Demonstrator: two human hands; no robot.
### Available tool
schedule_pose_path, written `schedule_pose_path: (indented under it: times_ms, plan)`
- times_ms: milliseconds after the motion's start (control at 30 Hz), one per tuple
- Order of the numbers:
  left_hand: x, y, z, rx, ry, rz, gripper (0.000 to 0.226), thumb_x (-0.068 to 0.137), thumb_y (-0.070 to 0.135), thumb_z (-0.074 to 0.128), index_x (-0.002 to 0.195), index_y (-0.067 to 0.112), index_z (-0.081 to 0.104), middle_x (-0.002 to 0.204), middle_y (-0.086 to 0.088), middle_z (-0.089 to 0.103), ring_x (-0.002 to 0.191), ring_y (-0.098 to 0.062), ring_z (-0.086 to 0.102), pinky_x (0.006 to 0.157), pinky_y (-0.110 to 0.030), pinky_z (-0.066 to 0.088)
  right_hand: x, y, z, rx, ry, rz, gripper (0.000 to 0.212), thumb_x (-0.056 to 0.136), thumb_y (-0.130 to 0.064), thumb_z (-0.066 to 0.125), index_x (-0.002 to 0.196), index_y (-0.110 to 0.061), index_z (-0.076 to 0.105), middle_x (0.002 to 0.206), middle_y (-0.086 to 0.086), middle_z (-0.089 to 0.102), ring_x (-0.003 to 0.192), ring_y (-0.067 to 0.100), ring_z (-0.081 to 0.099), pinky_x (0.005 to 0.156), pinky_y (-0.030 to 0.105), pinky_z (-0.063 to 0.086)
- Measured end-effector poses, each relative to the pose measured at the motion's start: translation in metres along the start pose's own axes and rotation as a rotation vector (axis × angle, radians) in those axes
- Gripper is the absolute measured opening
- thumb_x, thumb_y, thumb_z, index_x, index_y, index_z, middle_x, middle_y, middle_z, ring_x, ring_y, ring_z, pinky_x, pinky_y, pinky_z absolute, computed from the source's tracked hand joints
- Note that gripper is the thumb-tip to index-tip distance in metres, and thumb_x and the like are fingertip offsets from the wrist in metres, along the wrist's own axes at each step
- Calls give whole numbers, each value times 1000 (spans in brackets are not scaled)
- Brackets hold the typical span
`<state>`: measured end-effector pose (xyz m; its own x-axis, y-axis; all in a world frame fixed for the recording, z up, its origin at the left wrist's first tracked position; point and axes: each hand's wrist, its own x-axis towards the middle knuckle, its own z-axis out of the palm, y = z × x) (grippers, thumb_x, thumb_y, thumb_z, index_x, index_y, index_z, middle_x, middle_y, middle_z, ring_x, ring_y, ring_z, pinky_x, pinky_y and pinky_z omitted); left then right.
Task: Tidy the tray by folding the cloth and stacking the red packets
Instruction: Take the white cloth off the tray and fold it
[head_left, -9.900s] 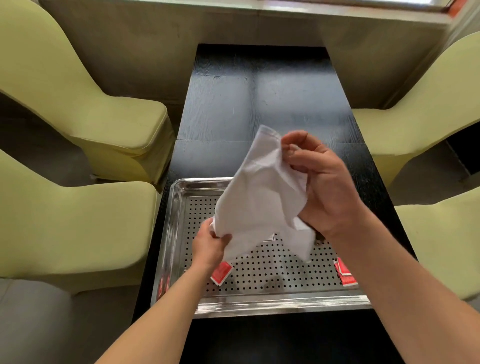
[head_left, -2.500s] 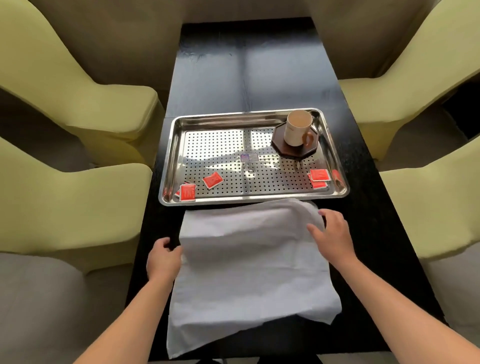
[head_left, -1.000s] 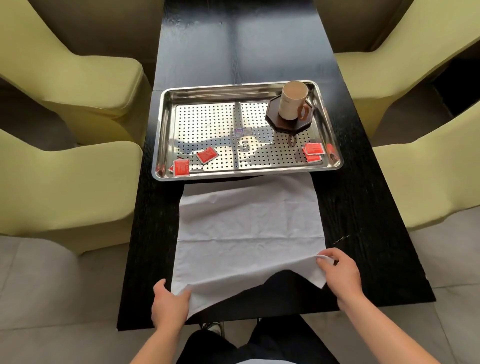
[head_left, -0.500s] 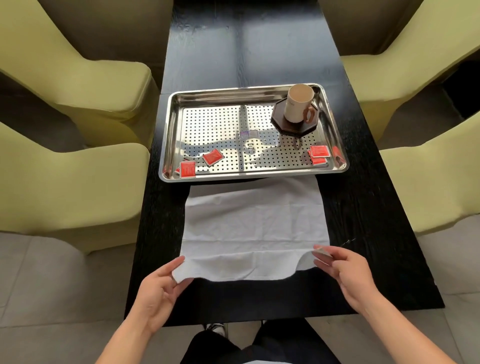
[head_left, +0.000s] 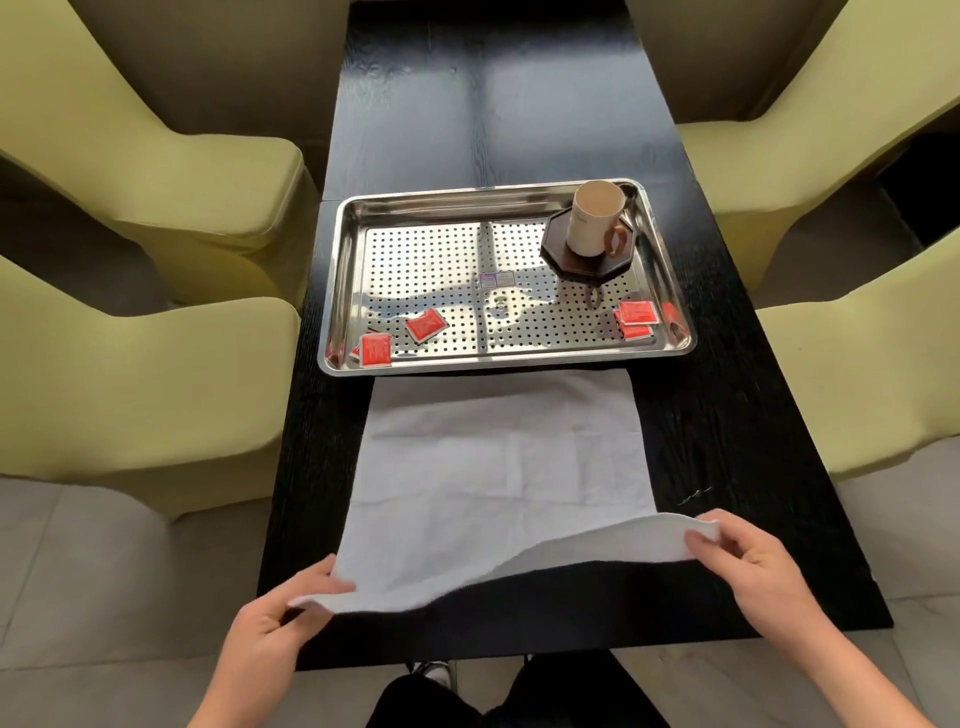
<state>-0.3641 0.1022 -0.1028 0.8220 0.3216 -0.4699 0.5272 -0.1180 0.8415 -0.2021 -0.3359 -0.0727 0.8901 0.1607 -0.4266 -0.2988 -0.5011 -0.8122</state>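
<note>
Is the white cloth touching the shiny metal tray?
Cannot tell. In the head view the white cloth's far edge runs right along the perforated steel tray's near rim, with no clear gap or overlap visible.

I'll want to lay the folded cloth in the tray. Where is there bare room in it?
The tray's far-left perforated floor is bare, from the back rim down to the red packets at the near-left. The mug on its dark coaster fills the far-right corner, and more packets crowd the near-right.

Small purple sticker (head_left: 497, 279) on tray (head_left: 670, 270), red packets (head_left: 426, 326), mug (head_left: 592, 218): print too tiny, no words readable.
</note>
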Motion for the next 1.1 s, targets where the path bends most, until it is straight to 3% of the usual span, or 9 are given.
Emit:
schedule_pose_path:
  times_ms: [100,167,233,300,400,533,700,967,1100]
  plan:
    - [-8,-6,-15,-47,20,-41,10,80,34,73,85,31,82,87,9,76,122,-16,56,100,-38,39,-8,-5,-2,29,-43,11,15,86,-36,59,87,-31,73,87,-1,73,83,8,69,68,22,54]
    - [-8,-13,-21,-35,-35,-14,39,76,56,77,86,18,79,85,-12,71,99,-20,64,87,-40,41,-11,-5,0,53,-50,31,16,86,-36,60,90,-30,74,90,-2,75,84,8,70,66,20,53]
    - [-6,-16,-21,-27,-57,-24,52,72,65,74,90,16,77,87,-11,69,84,-18,58,79,-40,40,-11,-2,3,60,-16,57,16,88,-33,61,93,-26,74,91,-5,76,86,8,71,70,22,51]
    - [0,-19,-16,-22,-50,-34,46,73,60,73,93,18,78,86,-14,69,82,-17,56,77,-39,39,-7,2,6,50,31,58,12,93,-23,62,97,-23,74,90,-6,77,84,7,71,73,28,50]
    - [6,-25,-4,-47,-16,-77,13,86,35,75,90,24,80,90,-16,74,83,-22,65,80,-43,46,5,4,9,-16,59,49,13,95,-21,62,94,-26,74,88,-7,77,81,5,71,72,31,50]
    - [11,-37,3,-122,120,-166,18,90,16,68,89,28,81,90,-6,78,84,-23,74,77,-41,57,27,0,17,-93,73,3,19,95,-32,62,79,-24,68,75,-3,70,69,11,66,62,29,53]
    - [20,-36,15,-211,274,-255,13,92,23,68,88,18,80,88,-6,78,83,-27,73,74,-42,56,69,-16,30,-303,100,-63,35,96,-35,59,66,-18,52,60,6,53,56,22,50,54,33,38]
    - [61,-21,31,-217,430,-282,24,95,24,64,81,5,71,82,-15,73,75,-31,67,64,-42,51,138,-43,49,-363,97,-77,28,97,-37,56,74,-22,59,71,-1,64,68,18,61,61,38,47]
    - [85,-14,32,-148,455,-269,33,95,28,62,72,6,63,69,-10,66,60,-23,61,51,-33,44,166,-47,58,-381,96,-58,26,97,-36,56,77,-20,60,76,1,65,72,21,62,64,40,49]
